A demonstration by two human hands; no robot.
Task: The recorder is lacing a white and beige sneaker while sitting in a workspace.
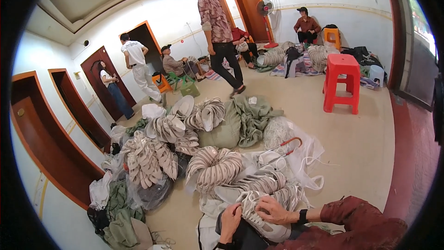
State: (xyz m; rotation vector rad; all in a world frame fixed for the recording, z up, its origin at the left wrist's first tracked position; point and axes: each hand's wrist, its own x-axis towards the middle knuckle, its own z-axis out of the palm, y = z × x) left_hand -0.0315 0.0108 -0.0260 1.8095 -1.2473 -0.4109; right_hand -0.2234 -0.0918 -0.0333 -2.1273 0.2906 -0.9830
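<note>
My left hand (230, 221) grips the near end of a white and grey shoe (259, 220) that lies across my lap. From the right, my right hand (274, 209) presses its fingers on the top of the same shoe. That wrist wears a black watch (303, 216) below a dark red sleeve. Just beyond the shoe lies a row of similar pale shoe pieces (266, 185) stacked side by side. A ring-shaped bundle of them (213, 166) sits further off.
More bundles of pale shoe pieces (148, 159) and green cloth sacks (247, 118) are heaped on the floor ahead. An umbrella with a red handle (289, 144) lies on plastic bags. A red stool (341, 83) stands to the right. One person walks past (219, 32); others stand or sit by the far walls.
</note>
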